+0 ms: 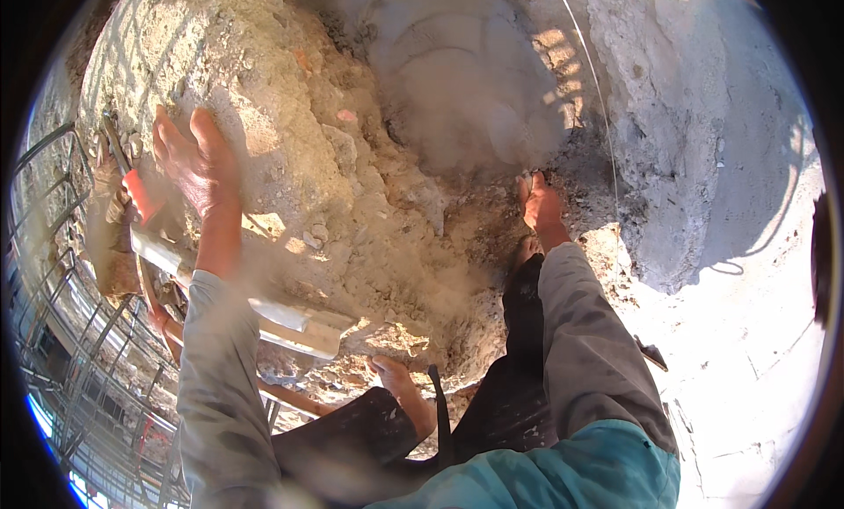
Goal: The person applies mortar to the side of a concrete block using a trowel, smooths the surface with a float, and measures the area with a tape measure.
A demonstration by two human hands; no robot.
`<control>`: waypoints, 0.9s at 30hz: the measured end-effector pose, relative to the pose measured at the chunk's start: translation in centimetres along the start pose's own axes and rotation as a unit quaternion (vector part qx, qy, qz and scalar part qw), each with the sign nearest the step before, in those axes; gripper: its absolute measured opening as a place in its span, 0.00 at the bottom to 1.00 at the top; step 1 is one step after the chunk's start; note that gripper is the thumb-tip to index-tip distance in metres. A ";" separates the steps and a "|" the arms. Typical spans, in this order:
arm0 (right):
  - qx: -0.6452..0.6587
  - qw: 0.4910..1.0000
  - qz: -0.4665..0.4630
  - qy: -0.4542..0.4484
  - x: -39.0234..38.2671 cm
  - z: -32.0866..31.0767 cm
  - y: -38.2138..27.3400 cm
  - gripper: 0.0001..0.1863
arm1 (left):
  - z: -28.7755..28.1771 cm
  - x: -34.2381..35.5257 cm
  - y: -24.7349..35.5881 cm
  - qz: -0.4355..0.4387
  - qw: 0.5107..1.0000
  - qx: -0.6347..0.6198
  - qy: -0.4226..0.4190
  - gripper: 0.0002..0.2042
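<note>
My left hand (207, 166) is raised with fingers apart over the rough sandy earth mound (290, 122); whether it touches the earth I cannot tell. Just left of it is a tool with a red-orange handle (139, 192) and a dark metal shaft. Lower and nearer the middle, my right hand (541, 206) is closed, its thumb and fingers drawn together at the lower edge of a hazy grey rounded mass (470, 87). Anything inside those fingers is too small to make out. A thin pale line (598, 96) hangs to the right of this hand.
A rough grey wall (664, 140) rises on the right beside a sunlit pale surface (730, 368). Steel bar cages (83, 333) line the left. Beneath my left forearm lies a pale long channel-shaped piece (303, 329). My bare foot (404, 390) stands on the rubble.
</note>
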State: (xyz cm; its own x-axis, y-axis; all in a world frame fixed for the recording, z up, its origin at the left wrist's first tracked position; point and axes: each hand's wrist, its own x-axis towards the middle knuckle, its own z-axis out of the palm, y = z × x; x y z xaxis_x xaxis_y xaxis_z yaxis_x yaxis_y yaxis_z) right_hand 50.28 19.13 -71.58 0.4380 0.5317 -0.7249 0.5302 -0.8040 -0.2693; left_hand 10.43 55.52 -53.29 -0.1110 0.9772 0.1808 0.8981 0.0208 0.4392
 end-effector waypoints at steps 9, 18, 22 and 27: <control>0.048 0.988 -0.017 0.149 -2.0 0.8 -2.1 0.22 | 0.3 0.4 -2.0 0.041 0.998 0.040 0.032 0.34; 0.291 0.956 -0.014 0.026 0.5 4.8 -16.7 0.26 | -0.2 -0.2 -0.6 0.040 0.998 0.030 0.026 0.32; 0.169 0.964 -0.186 0.090 2.2 4.6 -18.6 0.26 | -0.6 0.1 -1.2 0.048 0.994 0.089 0.028 0.31; 0.097 0.989 -0.109 -0.002 3.5 3.1 -21.6 0.25 | -0.9 0.0 -0.6 0.056 0.998 0.035 0.020 0.31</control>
State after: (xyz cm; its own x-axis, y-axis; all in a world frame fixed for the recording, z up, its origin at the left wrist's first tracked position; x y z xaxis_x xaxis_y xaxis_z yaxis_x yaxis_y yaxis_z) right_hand 38.08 37.55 -70.26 0.3251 0.6968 -0.6394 0.4618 -0.7070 -0.5357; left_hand 9.46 55.35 -52.72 -0.0233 0.9652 0.2605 0.9329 -0.0727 0.3527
